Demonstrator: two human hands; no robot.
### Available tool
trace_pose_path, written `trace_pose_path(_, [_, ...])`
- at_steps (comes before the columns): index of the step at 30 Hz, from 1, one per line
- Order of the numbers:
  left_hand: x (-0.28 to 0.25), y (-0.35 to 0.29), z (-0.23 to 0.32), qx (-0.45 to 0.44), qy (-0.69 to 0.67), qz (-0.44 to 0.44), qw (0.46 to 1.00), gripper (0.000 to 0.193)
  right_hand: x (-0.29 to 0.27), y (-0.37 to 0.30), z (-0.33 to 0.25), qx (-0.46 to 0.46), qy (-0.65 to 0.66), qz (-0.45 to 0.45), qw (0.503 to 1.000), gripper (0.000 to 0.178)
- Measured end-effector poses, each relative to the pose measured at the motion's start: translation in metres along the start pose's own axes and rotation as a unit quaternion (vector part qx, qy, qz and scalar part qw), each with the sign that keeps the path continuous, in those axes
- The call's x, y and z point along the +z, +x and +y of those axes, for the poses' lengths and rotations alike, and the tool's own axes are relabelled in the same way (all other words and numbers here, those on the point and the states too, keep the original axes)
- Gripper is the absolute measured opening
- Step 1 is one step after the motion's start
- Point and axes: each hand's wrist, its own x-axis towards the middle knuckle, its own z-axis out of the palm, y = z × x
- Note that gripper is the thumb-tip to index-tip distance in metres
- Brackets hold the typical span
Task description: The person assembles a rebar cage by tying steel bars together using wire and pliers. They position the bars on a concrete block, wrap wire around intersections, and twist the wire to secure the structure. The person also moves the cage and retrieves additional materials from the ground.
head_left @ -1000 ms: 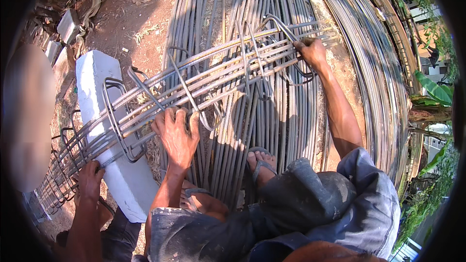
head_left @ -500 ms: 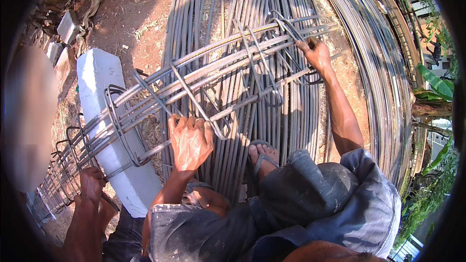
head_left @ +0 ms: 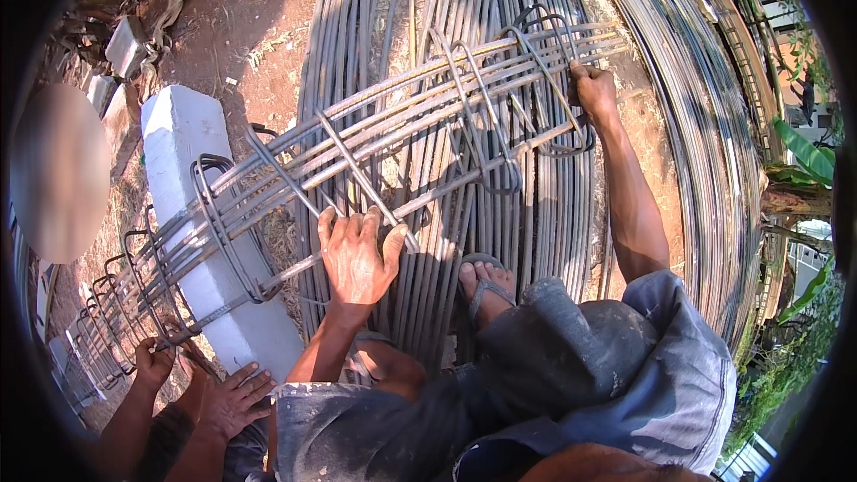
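A long rebar cage of parallel steel rods with bent stirrups slants from the lower left up to the right. My left hand is curled over its near rod, beside a slanting stirrup; the fingertips are partly hidden. At the cage's right end my right hand is closed around the side of an end stirrup. Several rod ends stick out past that stirrup. On the left, the cage rests across a white block.
Many loose steel bars lie on the ground under the cage, and another bundle curves along the right. A co-worker's hand is at the cage's lower left; another hand lies against the white block. My sandalled foot is on the bars.
The end stirrups have shifted and now stand more evenly across the rods. My right hand has moved slightly right; my left hand slightly right too. The co-worker's second hand now shows by the block.
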Motion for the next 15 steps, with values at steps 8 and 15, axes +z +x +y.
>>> trace_pose_path(8, [0.0, 0.006, 0.007, -0.039, 0.002, -0.033, 0.999, 0.039, -0.019, -0.001, -0.003, -0.067, -0.13, 0.028, 0.989, 0.042])
trace_pose_path(15, [0.001, 0.001, 0.001, -0.016, 0.002, -0.007, 1.0, 0.035, -0.034, 0.017, 0.007, -0.072, -0.148, 0.058, 0.985, 0.04])
